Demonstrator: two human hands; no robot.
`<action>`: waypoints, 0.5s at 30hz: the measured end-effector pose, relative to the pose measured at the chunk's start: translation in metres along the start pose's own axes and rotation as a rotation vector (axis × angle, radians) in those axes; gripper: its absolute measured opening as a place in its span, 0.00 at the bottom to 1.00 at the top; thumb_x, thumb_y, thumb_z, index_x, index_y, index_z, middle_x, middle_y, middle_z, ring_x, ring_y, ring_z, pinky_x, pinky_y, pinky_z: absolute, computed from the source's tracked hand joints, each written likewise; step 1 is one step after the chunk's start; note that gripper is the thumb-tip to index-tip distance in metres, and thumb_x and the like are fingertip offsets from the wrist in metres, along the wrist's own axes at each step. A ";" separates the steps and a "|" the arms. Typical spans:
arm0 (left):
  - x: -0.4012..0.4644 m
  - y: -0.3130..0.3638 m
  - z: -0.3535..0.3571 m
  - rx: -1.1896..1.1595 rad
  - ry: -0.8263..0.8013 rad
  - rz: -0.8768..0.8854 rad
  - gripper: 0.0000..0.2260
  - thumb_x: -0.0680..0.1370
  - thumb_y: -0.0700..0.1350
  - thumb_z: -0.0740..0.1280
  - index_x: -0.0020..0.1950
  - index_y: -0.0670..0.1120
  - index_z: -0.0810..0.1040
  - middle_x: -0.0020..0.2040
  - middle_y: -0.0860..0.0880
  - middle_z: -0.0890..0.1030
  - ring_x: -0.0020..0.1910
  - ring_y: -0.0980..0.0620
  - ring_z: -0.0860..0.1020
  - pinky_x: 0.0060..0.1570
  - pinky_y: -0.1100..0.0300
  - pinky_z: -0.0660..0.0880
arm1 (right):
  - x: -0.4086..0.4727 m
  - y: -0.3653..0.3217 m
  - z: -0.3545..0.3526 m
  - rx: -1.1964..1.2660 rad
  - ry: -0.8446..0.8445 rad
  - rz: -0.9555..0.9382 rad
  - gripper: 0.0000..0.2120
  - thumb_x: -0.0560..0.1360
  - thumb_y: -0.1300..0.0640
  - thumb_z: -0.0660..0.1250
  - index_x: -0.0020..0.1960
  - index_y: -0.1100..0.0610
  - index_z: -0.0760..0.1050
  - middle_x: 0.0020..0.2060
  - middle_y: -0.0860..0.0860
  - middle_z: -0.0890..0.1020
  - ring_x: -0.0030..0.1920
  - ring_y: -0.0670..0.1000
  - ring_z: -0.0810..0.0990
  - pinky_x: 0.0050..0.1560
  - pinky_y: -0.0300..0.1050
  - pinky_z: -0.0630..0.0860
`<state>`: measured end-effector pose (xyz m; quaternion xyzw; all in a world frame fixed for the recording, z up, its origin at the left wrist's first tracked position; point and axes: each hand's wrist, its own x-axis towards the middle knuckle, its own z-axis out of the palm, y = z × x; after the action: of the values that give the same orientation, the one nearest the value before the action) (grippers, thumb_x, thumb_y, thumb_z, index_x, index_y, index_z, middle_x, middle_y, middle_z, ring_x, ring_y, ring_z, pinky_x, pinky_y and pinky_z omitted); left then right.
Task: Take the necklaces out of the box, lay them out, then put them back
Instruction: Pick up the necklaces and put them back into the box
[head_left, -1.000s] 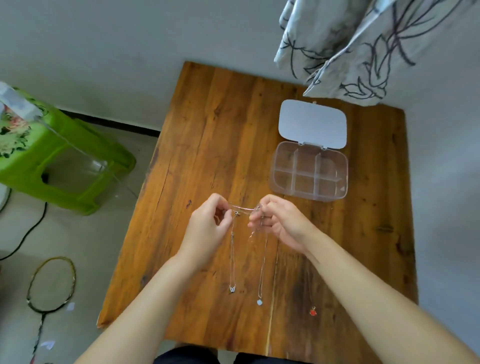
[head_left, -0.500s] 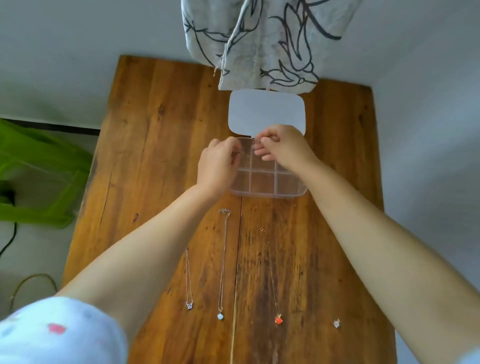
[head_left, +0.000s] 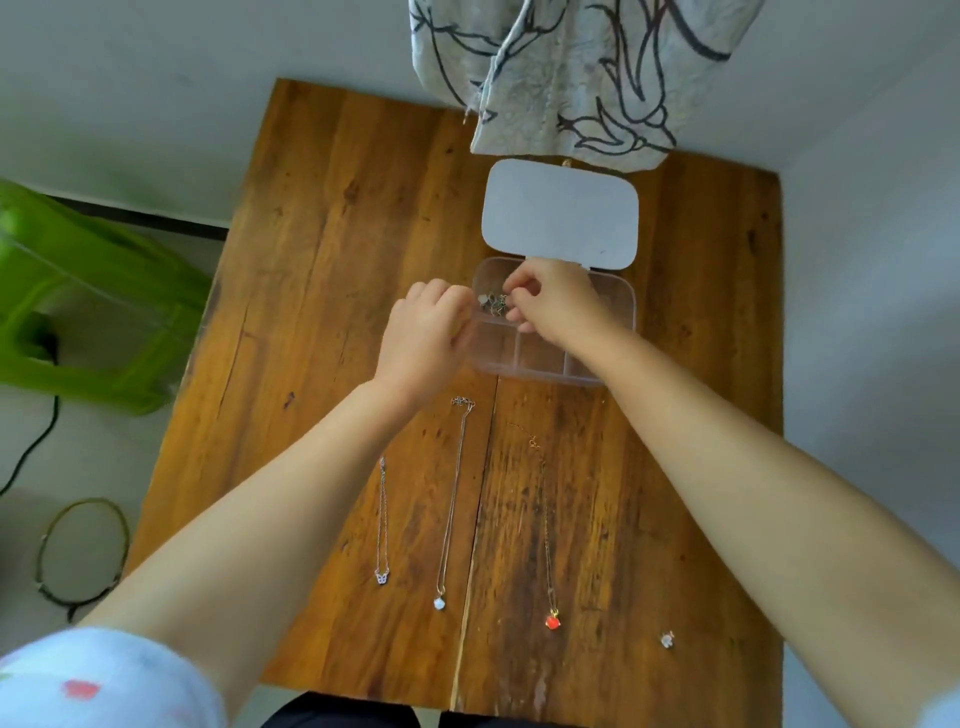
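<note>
A clear compartment box (head_left: 535, 375) stands on the wooden table (head_left: 332, 270) with its white lid (head_left: 561, 213) open behind it. My right hand (head_left: 558, 301) pinches a bunched silver necklace (head_left: 492, 304) in the box's back-left compartment. My left hand (head_left: 423, 340) is curled against the box's left wall beside that bunch; its fingertips are hidden. Near me, a butterfly-pendant necklace (head_left: 383, 525), a white-pendant necklace (head_left: 453, 499) and a red-pendant necklace (head_left: 548, 545) lie straight, side by side. A small pendant (head_left: 667, 639) shows beside my right forearm, its chain hidden.
A patterned cloth (head_left: 571, 83) hangs over the table's far edge, just behind the lid. A green plastic stool (head_left: 88, 312) stands on the floor to the left, with a cable and a racket head (head_left: 83, 551) near it. A wall runs along the table's right side.
Both hands carried the stretched necklace from above the near table to the box. It now sits bunched in the back-left compartment. The view shifted forward.
</note>
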<state>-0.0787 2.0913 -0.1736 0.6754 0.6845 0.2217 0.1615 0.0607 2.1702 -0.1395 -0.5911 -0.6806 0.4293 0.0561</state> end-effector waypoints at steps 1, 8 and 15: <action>-0.016 -0.004 -0.007 -0.050 -0.006 -0.060 0.05 0.75 0.41 0.65 0.49 0.43 0.76 0.43 0.45 0.78 0.43 0.43 0.74 0.42 0.50 0.71 | -0.011 -0.005 0.005 -0.022 -0.005 -0.062 0.10 0.78 0.63 0.58 0.54 0.59 0.77 0.45 0.54 0.82 0.34 0.42 0.79 0.35 0.35 0.76; -0.180 -0.030 -0.028 -0.056 -0.247 -0.360 0.07 0.75 0.45 0.66 0.50 0.44 0.76 0.43 0.47 0.79 0.45 0.45 0.76 0.45 0.50 0.73 | -0.078 -0.022 0.095 -0.463 -0.435 -0.460 0.13 0.78 0.59 0.59 0.60 0.56 0.75 0.57 0.54 0.77 0.55 0.56 0.77 0.51 0.53 0.76; -0.243 -0.011 -0.014 0.165 -0.337 -0.321 0.10 0.71 0.50 0.71 0.45 0.45 0.77 0.42 0.47 0.79 0.42 0.46 0.77 0.44 0.52 0.75 | -0.083 -0.033 0.147 -1.002 -0.405 -0.640 0.15 0.75 0.67 0.59 0.62 0.62 0.66 0.57 0.59 0.70 0.54 0.59 0.72 0.36 0.49 0.65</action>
<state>-0.0868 1.8478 -0.1870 0.5965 0.7621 0.0208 0.2510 -0.0252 2.0251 -0.1742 -0.2197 -0.9395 0.1234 -0.2322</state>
